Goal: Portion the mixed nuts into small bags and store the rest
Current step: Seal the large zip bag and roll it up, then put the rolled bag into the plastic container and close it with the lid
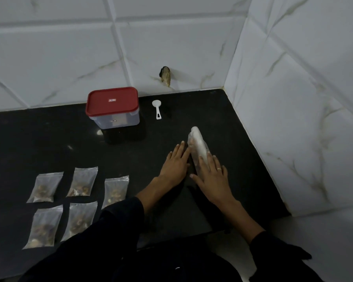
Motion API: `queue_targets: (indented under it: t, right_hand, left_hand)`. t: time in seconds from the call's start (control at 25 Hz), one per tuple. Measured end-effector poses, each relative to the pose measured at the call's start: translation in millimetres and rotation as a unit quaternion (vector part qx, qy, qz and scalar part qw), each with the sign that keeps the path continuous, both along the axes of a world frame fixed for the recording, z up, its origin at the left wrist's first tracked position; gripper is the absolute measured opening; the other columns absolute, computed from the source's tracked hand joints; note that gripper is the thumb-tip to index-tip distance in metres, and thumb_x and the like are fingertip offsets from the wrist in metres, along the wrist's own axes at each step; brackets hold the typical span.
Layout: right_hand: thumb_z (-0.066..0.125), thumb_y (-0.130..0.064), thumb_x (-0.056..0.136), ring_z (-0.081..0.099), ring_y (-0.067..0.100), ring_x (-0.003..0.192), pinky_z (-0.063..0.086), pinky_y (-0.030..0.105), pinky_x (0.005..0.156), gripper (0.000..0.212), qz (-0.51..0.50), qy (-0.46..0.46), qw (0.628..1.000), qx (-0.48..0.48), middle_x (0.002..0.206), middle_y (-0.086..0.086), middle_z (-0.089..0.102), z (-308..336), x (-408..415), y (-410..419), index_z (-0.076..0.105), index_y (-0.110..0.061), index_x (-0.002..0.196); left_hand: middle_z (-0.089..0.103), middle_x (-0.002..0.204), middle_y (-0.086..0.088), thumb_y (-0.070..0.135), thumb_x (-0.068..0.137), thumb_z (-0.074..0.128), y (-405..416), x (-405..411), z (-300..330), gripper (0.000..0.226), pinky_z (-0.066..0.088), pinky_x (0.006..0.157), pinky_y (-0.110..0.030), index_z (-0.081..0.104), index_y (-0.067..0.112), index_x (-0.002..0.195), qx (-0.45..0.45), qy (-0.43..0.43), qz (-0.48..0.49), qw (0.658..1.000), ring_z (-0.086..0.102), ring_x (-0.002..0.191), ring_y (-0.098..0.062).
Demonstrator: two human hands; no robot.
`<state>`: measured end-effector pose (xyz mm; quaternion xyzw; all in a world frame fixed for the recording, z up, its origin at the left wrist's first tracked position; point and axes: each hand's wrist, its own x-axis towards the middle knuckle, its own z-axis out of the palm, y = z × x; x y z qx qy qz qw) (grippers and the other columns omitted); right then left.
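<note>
Pressing down with straight fingers, the right hand [211, 176] lies flat on the near end of a rolled plastic bag [198, 144] of nuts on the black table [39, 143], a ring on one finger. The left hand [174, 162] rests just beside it, its fingers straight and together, their tips touching the bag's left edge. Five small filled bags [81, 185] lie in two rows at the near left, partly hidden by a dark sleeve [110, 231]. A clear container with a red lid [112, 103] stands at the tiled wall, a white scoop [157, 108] to its right.
</note>
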<state>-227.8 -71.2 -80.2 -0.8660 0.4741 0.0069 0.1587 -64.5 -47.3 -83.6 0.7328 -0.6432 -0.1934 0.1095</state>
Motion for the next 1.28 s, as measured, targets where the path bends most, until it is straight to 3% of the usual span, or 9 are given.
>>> queue_targets:
  t: [0.2,0.48,0.6,0.8,0.88,1.04,1.2,1.28]
  right_hand:
    - [0.031,-0.059,0.095,-0.003,0.021,0.149,0.009,0.045,0.119,0.071,0.023,-0.057,0.998,0.004,0.162,0.005,-0.004,33.1,53.3,5.3,0.005,-0.026,0.153]
    - [0.039,-0.054,0.096,0.004,0.026,0.148,0.014,0.046,0.117,0.071,0.072,-0.134,0.987,0.055,0.162,0.009,0.001,53.9,170.2,-15.4,0.011,-0.024,0.154]
    - [0.043,-0.053,0.096,0.007,0.025,0.148,0.015,0.048,0.118,0.072,0.034,-0.189,0.973,0.127,0.162,0.008,0.006,56.7,219.2,-40.3,0.011,-0.023,0.154]
    - [0.048,-0.048,0.096,0.020,0.022,0.146,0.022,0.040,0.116,0.074,-0.062,-0.280,0.933,0.217,0.159,0.008,0.019,62.9,275.9,-73.9,0.014,-0.014,0.153]
    - [0.048,-0.046,0.097,0.023,0.024,0.145,0.024,0.038,0.114,0.074,-0.092,-0.289,0.923,0.237,0.159,0.009,0.020,62.4,290.8,-83.8,0.013,-0.012,0.153]
    - [0.046,-0.043,0.098,0.031,0.024,0.141,0.030,0.035,0.110,0.071,-0.137,-0.316,0.894,0.287,0.155,0.010,0.028,58.7,310.7,-98.3,0.014,-0.010,0.153]
    - [0.046,-0.040,0.099,0.056,0.020,0.116,0.046,0.027,0.088,0.046,-0.143,-0.350,0.875,0.303,0.128,0.005,0.057,45.0,320.6,-97.7,0.043,-0.013,0.136]
    - [0.047,-0.040,0.098,0.058,0.018,0.112,0.048,0.031,0.093,0.043,-0.143,-0.368,0.865,0.309,0.125,0.003,0.060,41.3,322.7,-93.6,0.046,-0.016,0.134]
  left_hand:
    - [-0.002,0.161,-0.006,0.026,0.097,0.050,26.1,49.3,28.8,0.067,0.011,0.120,-0.039,0.012,0.018,0.152,-0.062,0.037,0.057,0.996,-0.003,0.148,-0.019]
    - [0.012,0.159,-0.010,0.023,0.093,0.059,47.7,170.0,56.2,0.070,0.022,0.117,-0.044,0.019,0.015,0.150,-0.125,0.099,0.197,0.967,0.014,0.146,-0.025]
    - [0.023,0.154,-0.013,0.019,0.091,0.061,45.1,221.2,57.2,0.072,0.032,0.112,-0.049,0.020,0.013,0.149,-0.145,0.150,0.255,0.944,0.028,0.141,-0.029]
    - [0.036,0.144,-0.012,0.016,0.079,0.074,24.0,282.6,58.1,0.082,0.038,0.108,-0.041,0.026,0.009,0.145,-0.176,0.226,0.348,0.893,0.039,0.130,-0.023]
    - [0.039,0.142,-0.011,0.021,0.073,0.080,14.7,300.6,51.6,0.090,0.042,0.105,-0.044,0.027,0.009,0.144,-0.168,0.249,0.351,0.887,0.043,0.127,-0.022]
    - [0.045,0.137,-0.007,0.016,0.072,0.082,4.9,311.4,48.1,0.086,0.041,0.092,-0.029,0.030,0.011,0.141,-0.148,0.276,0.332,0.890,0.045,0.115,-0.012]
    - [0.048,0.136,-0.006,0.017,0.073,0.081,4.9,313.7,47.8,0.086,0.040,0.089,-0.026,0.030,0.010,0.142,-0.138,0.297,0.332,0.885,0.046,0.114,-0.012]
    - [0.049,0.134,-0.005,0.017,0.074,0.081,9.1,310.9,53.1,0.084,0.041,0.089,-0.025,0.032,0.010,0.141,-0.141,0.301,0.330,0.883,0.048,0.115,-0.013]
